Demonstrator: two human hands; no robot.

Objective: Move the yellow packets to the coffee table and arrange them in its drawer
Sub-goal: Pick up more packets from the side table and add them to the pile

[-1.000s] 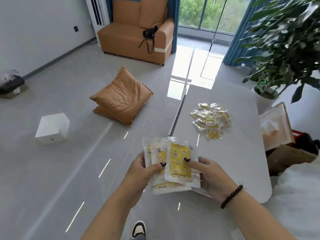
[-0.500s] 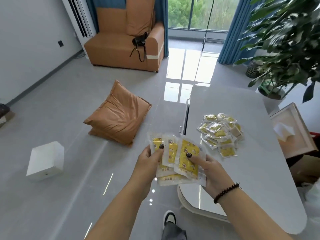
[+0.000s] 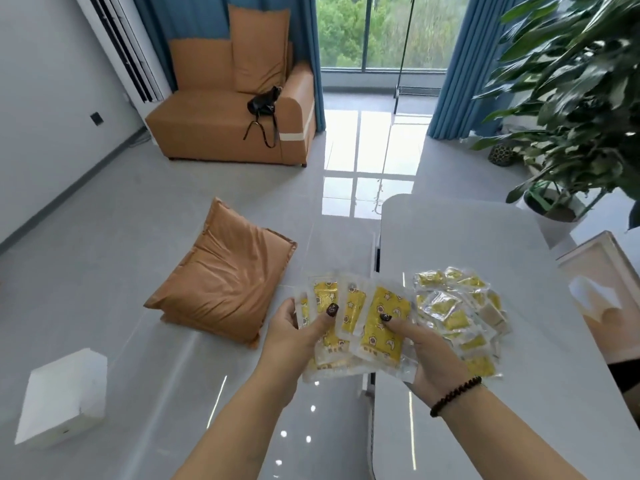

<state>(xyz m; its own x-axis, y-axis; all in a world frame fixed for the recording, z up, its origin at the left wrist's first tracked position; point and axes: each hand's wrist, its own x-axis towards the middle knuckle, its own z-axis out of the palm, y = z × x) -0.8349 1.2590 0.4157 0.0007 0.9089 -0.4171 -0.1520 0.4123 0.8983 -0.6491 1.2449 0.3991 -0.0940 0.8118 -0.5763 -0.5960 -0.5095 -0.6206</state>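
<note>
Both hands hold a fanned bunch of yellow packets (image 3: 356, 323) in clear wrappers, just left of the coffee table's left edge. My left hand (image 3: 294, 327) pinches the left packets with its thumb on top. My right hand (image 3: 420, 355) holds the right packets, thumb on the front one. A pile of more yellow packets (image 3: 460, 306) lies on the white coffee table (image 3: 467, 237), right beside my right hand. A dark gap (image 3: 377, 258) runs along the table's left side; no drawer interior shows.
An orange cushion (image 3: 225, 285) lies on the floor left of the table. A white box (image 3: 62, 400) sits at lower left. An orange sofa (image 3: 228, 123) stands at the back. A potted plant (image 3: 581, 98) and an open box (image 3: 602, 289) are at the right.
I have come closer to the table; the held packets now sit level with the pile, right beside it. The packets are fanned wider.
</note>
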